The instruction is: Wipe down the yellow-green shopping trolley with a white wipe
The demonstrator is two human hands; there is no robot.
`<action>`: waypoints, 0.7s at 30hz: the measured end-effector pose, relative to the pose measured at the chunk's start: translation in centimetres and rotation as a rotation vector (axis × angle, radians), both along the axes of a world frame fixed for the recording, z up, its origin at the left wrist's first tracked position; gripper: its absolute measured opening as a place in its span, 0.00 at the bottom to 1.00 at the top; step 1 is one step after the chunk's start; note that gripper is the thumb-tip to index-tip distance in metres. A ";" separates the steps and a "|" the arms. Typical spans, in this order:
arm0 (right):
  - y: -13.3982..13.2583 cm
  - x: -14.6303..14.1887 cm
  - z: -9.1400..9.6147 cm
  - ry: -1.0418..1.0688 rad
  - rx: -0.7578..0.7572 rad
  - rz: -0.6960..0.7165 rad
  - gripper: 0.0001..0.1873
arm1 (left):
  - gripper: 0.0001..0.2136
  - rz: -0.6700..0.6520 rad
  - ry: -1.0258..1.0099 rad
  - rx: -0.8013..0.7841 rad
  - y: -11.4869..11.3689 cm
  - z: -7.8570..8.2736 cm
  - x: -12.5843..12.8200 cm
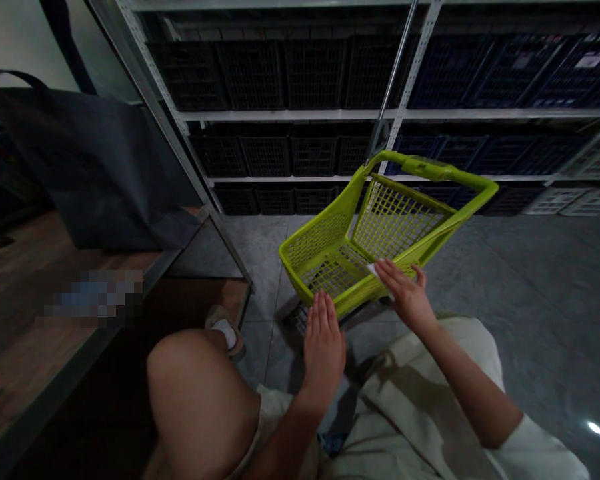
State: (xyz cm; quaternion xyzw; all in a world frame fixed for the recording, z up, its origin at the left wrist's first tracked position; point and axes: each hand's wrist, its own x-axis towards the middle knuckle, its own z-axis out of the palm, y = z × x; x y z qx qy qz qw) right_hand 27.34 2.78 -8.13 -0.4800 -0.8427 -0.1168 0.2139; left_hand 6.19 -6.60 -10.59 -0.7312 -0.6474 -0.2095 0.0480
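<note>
Right hand (405, 298) clenched a white scrap (377, 270) against the near rim of a lime-green mesh shopping trolley (395, 223); left hand (323, 353) was open and flat, its fingertips at that rim (touching or not, hard to say). Trolley's long axis ran ahead toward the metal shelving (300, 113), handle (420, 168) farthest, right hand slightly nearer.
</note>
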 end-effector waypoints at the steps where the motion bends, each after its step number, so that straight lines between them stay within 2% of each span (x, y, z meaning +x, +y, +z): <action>1: 0.3 0.4 0.0 0.038 0.013 -0.079 0.50 | 0.36 -0.001 -0.003 0.003 0.0 0.0 0.0; 3: -0.2 -0.7 -0.3 0.098 0.018 -0.158 0.51 | 0.37 0.001 -0.008 0.012 0.1 -0.1 0.1; 4: -1.0 -2.0 -0.5 0.109 0.007 -0.139 0.51 | 0.37 0.004 -0.009 0.015 0.1 -0.2 0.1; 7: -3.9 -6.7 -1.3 0.064 -0.046 0.074 0.49 | 0.36 0.014 -0.001 0.020 0.3 -0.5 0.1; 9: -4.8 -7.9 -1.5 0.016 -0.070 0.209 0.47 | 0.35 0.016 0.009 0.020 0.3 -0.5 0.0; 10: -4.6 -7.5 -1.4 0.002 -0.070 0.240 0.47 | 0.34 0.014 0.015 0.018 0.3 -0.5 0.0; 12: -3.1 -4.9 -1.0 -0.001 -0.052 0.213 0.48 | 0.33 0.010 0.023 0.010 0.2 -0.3 -0.1; 14: -0.8 -1.4 -0.4 0.040 -0.021 0.079 0.48 | 0.34 0.005 0.027 0.004 0.1 -0.1 -0.1; 16: 0.8 0.9 0.0 0.110 0.000 -0.089 0.47 | 0.34 0.005 0.025 0.005 0.0 0.1 0.0; 17: 1.0 1.1 0.1 0.142 0.007 -0.148 0.48 | 0.35 0.005 0.022 0.008 0.0 0.1 0.0; 19: 0.0 -0.5 -0.2 0.163 0.001 -0.172 0.49 | 0.36 0.003 0.014 0.017 0.1 0.0 0.1; 21: -2.2 -3.8 -0.9 0.124 -0.021 -0.058 0.50 | 0.37 0.006 0.009 0.024 0.2 -0.3 0.1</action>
